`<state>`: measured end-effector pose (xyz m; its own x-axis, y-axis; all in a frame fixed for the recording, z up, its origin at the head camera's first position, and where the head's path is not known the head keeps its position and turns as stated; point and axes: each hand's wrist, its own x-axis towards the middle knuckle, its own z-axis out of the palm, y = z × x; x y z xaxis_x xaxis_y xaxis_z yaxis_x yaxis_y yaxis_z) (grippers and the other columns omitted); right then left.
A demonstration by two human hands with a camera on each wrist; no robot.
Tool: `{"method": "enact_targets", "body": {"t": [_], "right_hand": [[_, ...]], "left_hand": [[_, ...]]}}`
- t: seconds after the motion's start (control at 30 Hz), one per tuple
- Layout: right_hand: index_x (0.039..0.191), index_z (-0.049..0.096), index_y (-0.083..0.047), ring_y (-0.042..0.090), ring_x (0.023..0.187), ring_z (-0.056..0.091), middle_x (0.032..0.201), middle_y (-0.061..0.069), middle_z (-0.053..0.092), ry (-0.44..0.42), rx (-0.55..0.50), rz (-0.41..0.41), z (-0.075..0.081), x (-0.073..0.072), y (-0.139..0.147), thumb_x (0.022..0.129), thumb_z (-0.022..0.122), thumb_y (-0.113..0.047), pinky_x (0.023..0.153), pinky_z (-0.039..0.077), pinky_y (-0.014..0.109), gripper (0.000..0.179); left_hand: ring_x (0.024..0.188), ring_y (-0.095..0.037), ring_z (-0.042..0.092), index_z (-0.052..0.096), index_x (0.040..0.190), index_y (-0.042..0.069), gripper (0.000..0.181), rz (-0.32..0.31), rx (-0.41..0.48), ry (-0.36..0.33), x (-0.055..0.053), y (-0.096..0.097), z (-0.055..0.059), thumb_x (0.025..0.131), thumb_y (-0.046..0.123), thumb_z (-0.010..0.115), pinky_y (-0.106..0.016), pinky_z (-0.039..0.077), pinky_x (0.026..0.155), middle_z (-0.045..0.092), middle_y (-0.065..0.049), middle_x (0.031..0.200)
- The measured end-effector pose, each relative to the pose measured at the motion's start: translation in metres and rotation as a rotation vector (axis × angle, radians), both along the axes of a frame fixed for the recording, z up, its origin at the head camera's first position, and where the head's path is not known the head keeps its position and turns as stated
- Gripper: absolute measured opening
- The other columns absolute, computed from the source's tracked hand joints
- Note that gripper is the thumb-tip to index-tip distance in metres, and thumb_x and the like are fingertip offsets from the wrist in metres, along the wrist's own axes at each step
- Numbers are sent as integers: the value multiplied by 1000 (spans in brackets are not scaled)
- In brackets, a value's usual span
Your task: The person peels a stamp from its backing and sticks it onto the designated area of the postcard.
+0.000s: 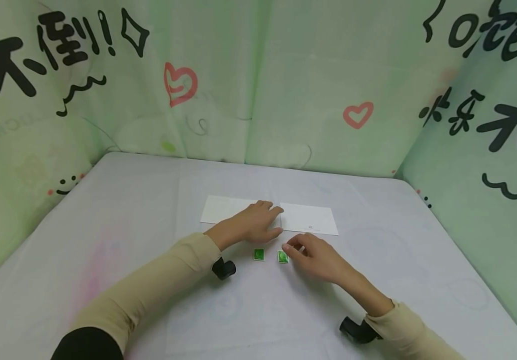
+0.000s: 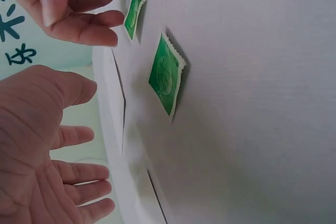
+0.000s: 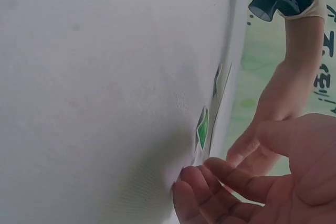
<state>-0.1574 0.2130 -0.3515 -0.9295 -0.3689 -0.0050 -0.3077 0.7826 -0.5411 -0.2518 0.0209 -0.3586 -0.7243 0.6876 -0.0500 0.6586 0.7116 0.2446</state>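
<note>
Two green postage stamps with white toothed edges lie side by side on the white cloth: the left stamp and the right stamp. Beyond them are two white paper rectangles, a left one and a right one with a small mark near its lower edge. My left hand hovers over the inner ends of the papers, fingers spread and holding nothing. Beside the right stamp, my right hand has loosely bent fingers, with nothing visible between them.
The table is covered in white cloth. Green curtains with black writing and red hearts hang around its back and sides. A black strap-like piece sits at the left wrist, and another at the right.
</note>
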Motion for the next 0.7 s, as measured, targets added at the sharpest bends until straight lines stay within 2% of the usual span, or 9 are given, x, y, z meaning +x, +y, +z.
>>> {"method": "enact_targets", "body": {"t": [0.13,0.3,0.47,0.7], "right_hand": [[100,70,-6,10,76,58,91,-1,67,-13,14,28,0,-5,-2,100,65,-23,71,49,30,18],[96,67,-5,9,72,56,83,-2,64,-41,27,35,-1,-12,-4,95,71,-20,68,47,27,15],[93,65,-6,10,71,52,80,-2,60,-71,32,32,-3,-16,-5,93,73,-19,66,44,27,15],[90,63,-7,11,72,51,78,-1,58,-62,53,30,-6,-18,-6,90,76,-16,66,43,27,16]], "left_hand": [[143,-35,42,43,153,7,58,1,-19,8,-4,6,-4,106,38,52,-47,34,118,49,-20,149],[140,-34,44,43,153,9,57,13,-46,15,-8,12,-8,105,38,53,-48,37,116,53,-19,144],[138,-33,45,44,152,11,55,24,-61,-3,-9,15,-11,105,37,54,-48,38,115,53,-18,143],[130,-30,50,49,150,11,51,11,-81,-17,-6,16,-11,105,36,53,-45,40,112,56,-16,138]]}}
